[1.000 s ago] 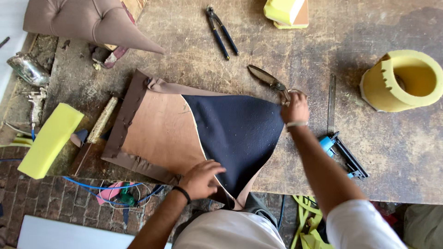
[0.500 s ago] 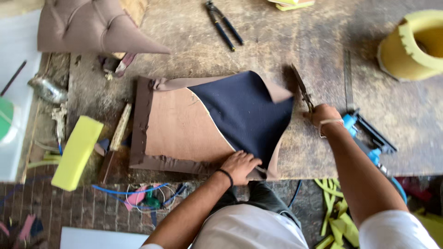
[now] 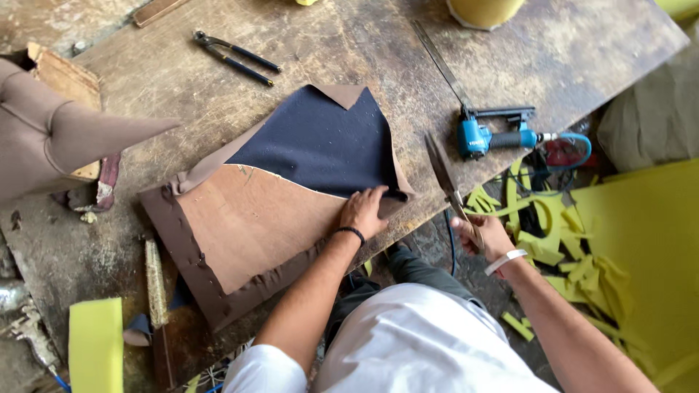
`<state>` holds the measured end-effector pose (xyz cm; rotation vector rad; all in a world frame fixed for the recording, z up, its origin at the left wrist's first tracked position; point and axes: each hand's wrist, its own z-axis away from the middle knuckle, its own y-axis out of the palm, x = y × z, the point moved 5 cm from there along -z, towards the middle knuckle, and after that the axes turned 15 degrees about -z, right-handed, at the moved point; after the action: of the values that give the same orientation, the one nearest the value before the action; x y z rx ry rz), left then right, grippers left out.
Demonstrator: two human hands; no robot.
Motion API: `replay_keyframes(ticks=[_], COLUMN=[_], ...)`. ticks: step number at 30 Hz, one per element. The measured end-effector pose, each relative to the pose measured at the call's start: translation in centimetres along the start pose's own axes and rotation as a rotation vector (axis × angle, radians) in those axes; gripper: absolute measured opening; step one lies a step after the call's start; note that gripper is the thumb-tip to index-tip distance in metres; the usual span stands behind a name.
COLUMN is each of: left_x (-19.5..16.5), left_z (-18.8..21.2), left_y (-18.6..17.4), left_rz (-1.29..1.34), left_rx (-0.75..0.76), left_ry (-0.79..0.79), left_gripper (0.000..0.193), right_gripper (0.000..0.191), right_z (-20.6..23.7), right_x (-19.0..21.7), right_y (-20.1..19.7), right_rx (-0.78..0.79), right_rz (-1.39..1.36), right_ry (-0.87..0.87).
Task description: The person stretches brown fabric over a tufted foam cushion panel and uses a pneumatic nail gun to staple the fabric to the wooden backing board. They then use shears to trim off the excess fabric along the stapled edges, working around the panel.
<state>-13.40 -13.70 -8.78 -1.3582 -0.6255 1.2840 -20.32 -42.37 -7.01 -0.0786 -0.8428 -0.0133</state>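
A flat brown upholstered panel (image 3: 240,233) lies on the worn wooden workbench (image 3: 342,51), with a dark navy fabric sheet (image 3: 320,145) folded over its far part. My left hand (image 3: 362,211) presses flat on the panel's near edge, where the navy sheet meets the brown board. My right hand (image 3: 484,236) grips the handles of large metal scissors (image 3: 444,175) just off the bench's near edge; the blades point up toward the navy sheet's corner and stay apart from it.
A blue pneumatic stapler (image 3: 495,135) lies right of the scissors. Black pincers (image 3: 237,57) rest at the far side. A brown tufted cushion (image 3: 58,138) is at left, a yellow foam block (image 3: 95,346) at lower left. Yellow foam scraps (image 3: 553,225) litter the floor at right.
My right hand took the scissors from the bench and pulled them back toward me. My left hand slid right along the panel's near edge. The view swung right.
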Motion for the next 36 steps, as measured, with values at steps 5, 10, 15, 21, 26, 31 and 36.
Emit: replay_keyframes(ticks=[5, 10, 15, 21, 26, 31, 36], left_x=[-0.3, -1.8, -1.1, -0.5, -0.2, -1.1, -0.7], left_z=[-1.1, -2.6, -4.4, -4.9, -5.5, -5.7, -4.8], left_y=[0.5, -0.3, -0.8, 0.0, 0.4, -1.2, -1.6], left_rz=[0.044, -0.055, 0.068, 0.097, 0.216, 0.287, 0.133], left_rx=[-0.002, -0.081, 0.116, -0.015, -0.08, -0.276, -0.129], left_ry=[0.025, 0.109, -0.133, -0.176, -0.288, -0.208, -0.327], left_gripper=[0.063, 0.036, 0.069, 0.06, 0.061, 0.05, 0.015], right_gripper=[0.06, 0.052, 0.045, 0.044, 0.051, 0.051, 0.05], right_z=[4.1, 2.2, -2.2, -6.3, -8.7, -9.6, -9.6], right_x=[1.5, 5.1, 8.5, 10.5, 11.6, 12.2, 12.3], right_y=[-1.3, -2.4, -3.2, -4.4, -3.7, -3.9, -4.8], right_rx=[-0.089, -0.106, -0.018, 0.107, 0.2, 0.233, 0.247], right_rz=[0.66, 1.014, 1.164, 1.271, 1.37, 1.442, 1.475], right_ry=[-0.168, -0.343, -0.623, -0.778, -0.859, -0.844, -0.858])
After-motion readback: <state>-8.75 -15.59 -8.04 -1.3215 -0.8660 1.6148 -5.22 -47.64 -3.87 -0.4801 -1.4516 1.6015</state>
